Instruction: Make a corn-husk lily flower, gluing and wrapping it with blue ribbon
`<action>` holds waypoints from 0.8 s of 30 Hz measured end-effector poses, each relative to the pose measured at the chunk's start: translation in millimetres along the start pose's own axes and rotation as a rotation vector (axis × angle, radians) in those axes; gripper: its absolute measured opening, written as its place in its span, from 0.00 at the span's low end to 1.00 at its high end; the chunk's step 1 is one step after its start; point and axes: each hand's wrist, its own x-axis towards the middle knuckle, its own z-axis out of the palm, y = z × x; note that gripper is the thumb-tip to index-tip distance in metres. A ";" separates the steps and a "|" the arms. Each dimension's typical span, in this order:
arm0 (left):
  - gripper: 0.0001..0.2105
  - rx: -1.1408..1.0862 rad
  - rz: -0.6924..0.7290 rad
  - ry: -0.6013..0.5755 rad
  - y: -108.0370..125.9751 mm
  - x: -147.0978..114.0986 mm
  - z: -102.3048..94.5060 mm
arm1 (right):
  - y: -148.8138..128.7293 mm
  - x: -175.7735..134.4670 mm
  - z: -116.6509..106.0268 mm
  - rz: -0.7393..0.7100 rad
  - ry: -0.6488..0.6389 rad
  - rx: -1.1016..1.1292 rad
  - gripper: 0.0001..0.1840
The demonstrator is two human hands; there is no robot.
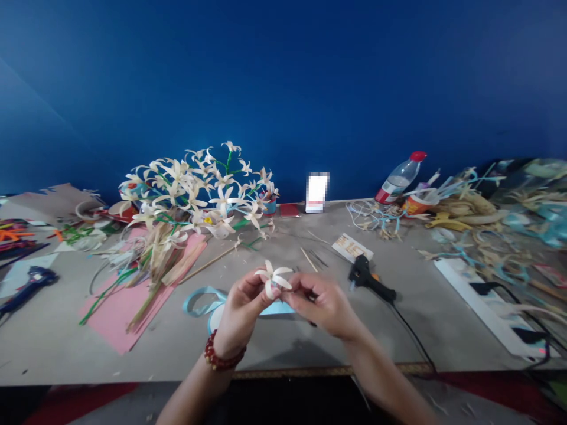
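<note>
Both of my hands meet above the front of the grey table [274,348]. My left hand [241,310], with a red bead bracelet on the wrist, pinches a small cream-white paper flower [274,277] from the left. My right hand [323,304] touches the same flower from the right, fingers curled; a thin dark stick seems to lie in them, though I cannot tell for sure. Below the hands lies a light-blue ribbon loop [201,298]. A bunch of similar white flowers on green stems [199,192] stands behind at the left.
A black glue gun [370,277] with its cord lies right of my hands. A pink sheet [128,301] with straw strips lies left. A white power strip [482,304], plastic bottle [401,176], cup and tangled strips crowd the right. Another blue glue gun [29,283] lies far left.
</note>
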 end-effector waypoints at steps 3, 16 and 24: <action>0.07 -0.028 -0.015 -0.034 1.6 -0.6 1.0 | 4.3 1.3 -1.1 0.138 -0.078 0.146 0.11; 0.09 -0.186 -0.008 -0.100 6.9 4.0 8.8 | 7.5 4.4 8.5 0.133 -0.068 0.333 0.14; 0.08 -0.077 0.106 0.055 -6.0 -0.8 5.3 | -7.1 3.0 7.5 -0.135 0.071 -0.052 0.08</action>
